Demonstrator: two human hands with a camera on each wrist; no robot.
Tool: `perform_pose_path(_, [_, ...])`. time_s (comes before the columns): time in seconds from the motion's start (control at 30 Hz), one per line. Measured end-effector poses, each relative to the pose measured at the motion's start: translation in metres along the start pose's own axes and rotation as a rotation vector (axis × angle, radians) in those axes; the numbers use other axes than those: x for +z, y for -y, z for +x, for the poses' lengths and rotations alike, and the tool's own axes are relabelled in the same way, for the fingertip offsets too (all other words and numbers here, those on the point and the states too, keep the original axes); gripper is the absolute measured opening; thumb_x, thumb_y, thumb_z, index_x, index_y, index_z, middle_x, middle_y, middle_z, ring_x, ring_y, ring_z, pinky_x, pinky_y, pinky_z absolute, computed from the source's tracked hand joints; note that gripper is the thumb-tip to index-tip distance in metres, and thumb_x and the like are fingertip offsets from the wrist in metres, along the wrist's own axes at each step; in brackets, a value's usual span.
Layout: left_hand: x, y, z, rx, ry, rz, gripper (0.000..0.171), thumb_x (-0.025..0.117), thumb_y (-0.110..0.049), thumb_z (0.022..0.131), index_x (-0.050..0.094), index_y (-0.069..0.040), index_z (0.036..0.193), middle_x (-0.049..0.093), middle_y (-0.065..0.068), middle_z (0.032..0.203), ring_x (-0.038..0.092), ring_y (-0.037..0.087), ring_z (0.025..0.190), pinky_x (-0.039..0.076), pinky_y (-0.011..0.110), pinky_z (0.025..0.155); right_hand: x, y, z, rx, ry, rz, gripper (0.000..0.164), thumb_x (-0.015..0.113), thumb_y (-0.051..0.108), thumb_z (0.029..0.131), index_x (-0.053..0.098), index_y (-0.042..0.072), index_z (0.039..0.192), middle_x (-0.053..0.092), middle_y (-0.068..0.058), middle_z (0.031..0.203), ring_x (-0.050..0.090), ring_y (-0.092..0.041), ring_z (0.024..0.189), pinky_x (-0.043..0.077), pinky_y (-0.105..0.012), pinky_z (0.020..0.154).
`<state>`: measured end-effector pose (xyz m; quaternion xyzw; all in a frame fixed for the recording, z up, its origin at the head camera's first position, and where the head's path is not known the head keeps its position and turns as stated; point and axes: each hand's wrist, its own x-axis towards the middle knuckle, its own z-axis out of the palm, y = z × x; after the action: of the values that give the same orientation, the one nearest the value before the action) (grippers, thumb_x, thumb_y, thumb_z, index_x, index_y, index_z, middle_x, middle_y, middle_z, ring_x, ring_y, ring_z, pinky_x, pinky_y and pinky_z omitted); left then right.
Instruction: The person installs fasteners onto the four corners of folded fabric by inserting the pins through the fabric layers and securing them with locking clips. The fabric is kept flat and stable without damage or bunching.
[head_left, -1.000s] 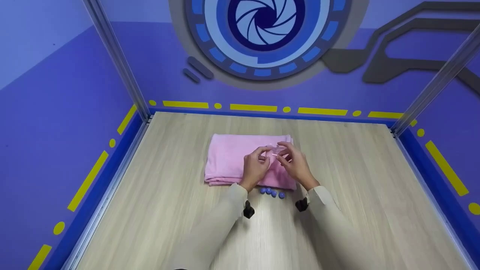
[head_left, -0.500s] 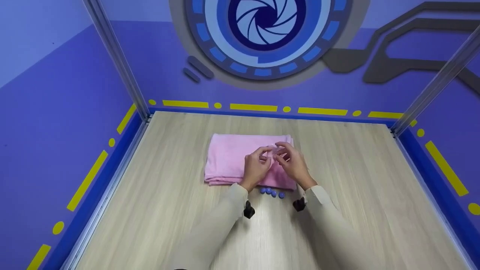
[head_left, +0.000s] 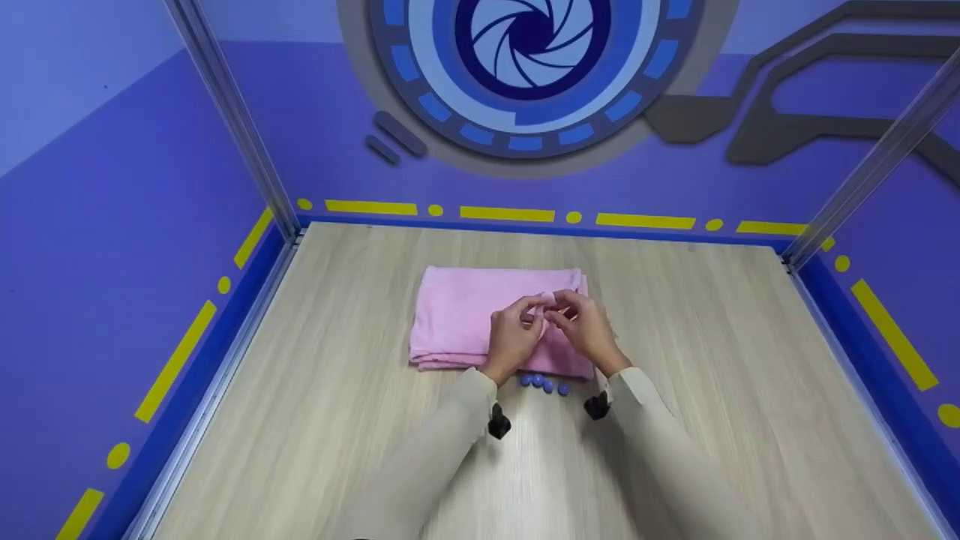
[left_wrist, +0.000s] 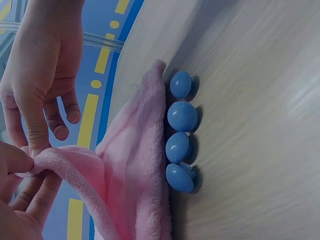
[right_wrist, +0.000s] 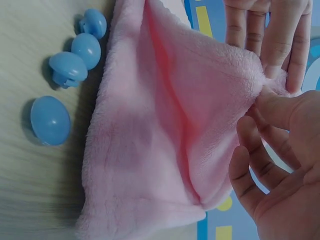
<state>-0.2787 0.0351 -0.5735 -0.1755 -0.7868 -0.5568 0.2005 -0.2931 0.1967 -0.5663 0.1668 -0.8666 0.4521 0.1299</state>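
A folded pink plush blanket (head_left: 465,311) lies on the table, its near right corner lifted into a loose fold. My left hand (head_left: 515,337) pinches the raised edge between thumb and fingers. From the other side my right hand (head_left: 592,330) pinches the same edge, the two sets of fingertips almost meeting. In the right wrist view, the thumb of the right hand (right_wrist: 285,165) lies on the fold's tip. Several glossy blue mushroom-shaped clips (left_wrist: 182,116) sit in a row along the blanket's near edge, some showing short stems. Anything within the pinched fold is hidden.
Small clear bits (left_wrist: 134,90) show on the table beyond the blanket in the left wrist view. The wood-grain table (head_left: 337,420) is enclosed by blue-purple panels (head_left: 135,300) with metal posts at the back corners.
A clear piece visible between both hands a second ago is now covered by pink cloth. The right hand has moved slightly left, and its fingers have closed in. The clips have stayed put.
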Motion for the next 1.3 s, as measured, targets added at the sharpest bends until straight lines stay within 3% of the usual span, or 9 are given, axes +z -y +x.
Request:
perform_pose_path(0.2, [0.0, 0.0, -0.003, 0.011, 0.016, -0.009, 0.024, 0.067, 0.006, 0.091, 0.077, -0.003, 0.112, 0.077, 0.008, 0.111, 0.076, 0.015, 0.076, 0.059, 0.019, 0.071, 0.0, 0.0, -0.001, 0.014, 0.005, -0.019, 0.014, 0.078, 0.005, 0.09, 0.077, 0.005, 0.104, 0.076, -0.006, 0.093, 0.069, -0.021, 0.081, 0.059, -0.037, 0.076])
perform_pose_path(0.7, [-0.005, -0.003, -0.008, -0.038, 0.098, -0.066, 0.023, 0.066, 0.007, 0.093, 0.076, -0.002, 0.112, 0.076, 0.01, 0.114, 0.077, 0.022, 0.084, 0.058, 0.018, 0.076, 0.0, -0.005, -0.005, 0.003, 0.036, -0.023, 0.008, 0.075, 0.005, 0.092, 0.078, 0.008, 0.099, 0.074, -0.002, 0.086, 0.063, -0.016, 0.076, 0.052, -0.025, 0.066])
perform_pose_path(0.93, [-0.016, -0.002, -0.012, -0.011, 0.125, -0.085, 0.02, 0.069, 0.005, 0.09, 0.076, 0.0, 0.109, 0.078, 0.011, 0.105, 0.077, 0.022, 0.078, 0.061, 0.024, 0.07, -0.003, -0.004, -0.006, -0.024, 0.007, -0.049, 0.008, 0.078, 0.002, 0.089, 0.078, 0.01, 0.09, 0.074, -0.002, 0.08, 0.064, -0.014, 0.071, 0.052, -0.025, 0.061])
perform_pose_path(1.1, [-0.023, 0.001, -0.018, 0.019, 0.118, -0.037, 0.012, 0.073, 0.001, 0.089, 0.076, -0.001, 0.1, 0.077, 0.008, 0.092, 0.072, 0.016, 0.067, 0.059, 0.024, 0.065, -0.003, -0.006, -0.006, -0.042, 0.002, -0.063, 0.008, 0.079, 0.001, 0.087, 0.077, 0.009, 0.086, 0.076, -0.003, 0.08, 0.066, -0.014, 0.069, 0.054, -0.025, 0.062])
perform_pose_path(1.2, [-0.028, 0.004, -0.022, 0.029, 0.171, 0.043, 0.006, 0.074, -0.005, 0.09, 0.077, -0.004, 0.095, 0.075, 0.004, 0.082, 0.067, 0.012, 0.065, 0.058, 0.024, 0.063, -0.004, -0.006, -0.007, -0.036, 0.009, -0.076, 0.008, 0.079, 0.001, 0.088, 0.078, 0.009, 0.087, 0.076, -0.003, 0.081, 0.064, -0.014, 0.069, 0.053, -0.026, 0.061])
perform_pose_path(1.3, [-0.033, 0.007, -0.026, 0.029, 0.317, 0.14, 0.005, 0.076, -0.008, 0.09, 0.077, -0.006, 0.094, 0.073, 0.002, 0.079, 0.065, 0.009, 0.067, 0.055, 0.022, 0.064, -0.005, -0.007, -0.008, -0.027, 0.007, -0.09, 0.008, 0.078, 0.0, 0.088, 0.079, 0.008, 0.09, 0.076, -0.004, 0.082, 0.063, -0.014, 0.068, 0.052, -0.026, 0.059])
